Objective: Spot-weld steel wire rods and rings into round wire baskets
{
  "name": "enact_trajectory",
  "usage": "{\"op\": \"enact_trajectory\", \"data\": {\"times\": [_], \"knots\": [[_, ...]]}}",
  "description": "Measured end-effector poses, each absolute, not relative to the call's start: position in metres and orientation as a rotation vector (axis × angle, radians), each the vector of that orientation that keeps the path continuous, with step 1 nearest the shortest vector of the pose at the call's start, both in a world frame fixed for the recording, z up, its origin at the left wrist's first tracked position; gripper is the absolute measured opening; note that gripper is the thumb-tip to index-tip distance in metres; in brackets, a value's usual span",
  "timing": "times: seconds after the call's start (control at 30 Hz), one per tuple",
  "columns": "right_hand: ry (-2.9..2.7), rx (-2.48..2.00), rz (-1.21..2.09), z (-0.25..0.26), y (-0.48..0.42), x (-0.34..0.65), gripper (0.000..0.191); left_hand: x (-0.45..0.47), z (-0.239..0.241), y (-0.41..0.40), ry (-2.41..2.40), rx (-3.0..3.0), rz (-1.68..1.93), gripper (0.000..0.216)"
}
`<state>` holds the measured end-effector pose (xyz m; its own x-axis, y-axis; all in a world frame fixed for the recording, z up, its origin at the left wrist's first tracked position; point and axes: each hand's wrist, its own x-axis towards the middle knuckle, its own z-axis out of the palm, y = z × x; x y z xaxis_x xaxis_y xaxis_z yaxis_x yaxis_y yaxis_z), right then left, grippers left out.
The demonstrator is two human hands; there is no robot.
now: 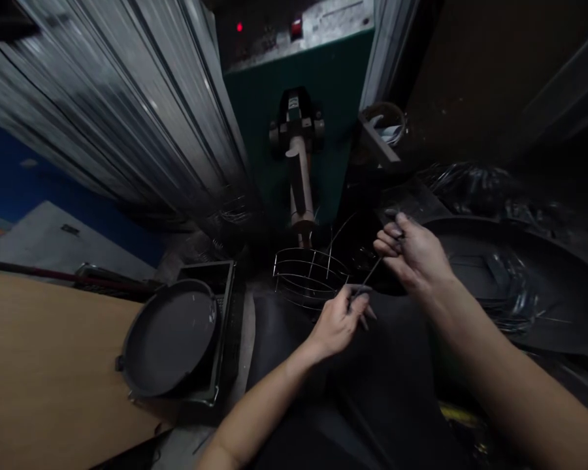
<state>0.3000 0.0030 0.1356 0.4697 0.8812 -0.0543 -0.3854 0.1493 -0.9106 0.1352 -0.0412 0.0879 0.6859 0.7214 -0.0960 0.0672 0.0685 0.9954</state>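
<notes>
My left hand (340, 321) is closed in a pinch, with a thin metal wire (371, 273) at its fingertips. That wire slants up to my right hand (414, 251), whose fingers are curled around its other end. Just beyond my left hand, a round wire frame (306, 262) of thin rings and short uprights sits below the electrode arm (301, 186) of a green machine (252, 104). Whether my left hand touches the frame is unclear in the dim light.
On the left, a round dark pan (171, 336) lies on a crate (220, 339) beside a wooden board (44, 365). To the right stands a wide dark basin (568, 307) with bent wire pieces (514, 287) in it. Corrugated metal sheeting (142, 85) rises at the back left.
</notes>
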Motion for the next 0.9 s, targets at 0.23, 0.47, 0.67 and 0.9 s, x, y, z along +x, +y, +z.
{"op": "enact_trajectory", "data": {"times": [0.23,0.47,0.67,0.9], "knots": [[-0.946,-1.355,0.888,0.102,-0.006,0.255,0.033,0.117,0.096,-0.009,0.877,1.678,0.586,0.035],[-0.734,-1.301,1.033,0.078,0.037,0.261,0.040,0.030,0.083,0.057,0.945,2.134,0.741,0.083],[-0.709,-1.264,1.076,0.064,0.074,0.264,0.042,0.058,0.029,0.094,0.844,2.133,0.925,0.089],[-0.779,-1.259,1.059,0.064,0.079,0.253,0.046,0.060,0.009,0.086,0.740,1.908,1.253,0.081]]}}
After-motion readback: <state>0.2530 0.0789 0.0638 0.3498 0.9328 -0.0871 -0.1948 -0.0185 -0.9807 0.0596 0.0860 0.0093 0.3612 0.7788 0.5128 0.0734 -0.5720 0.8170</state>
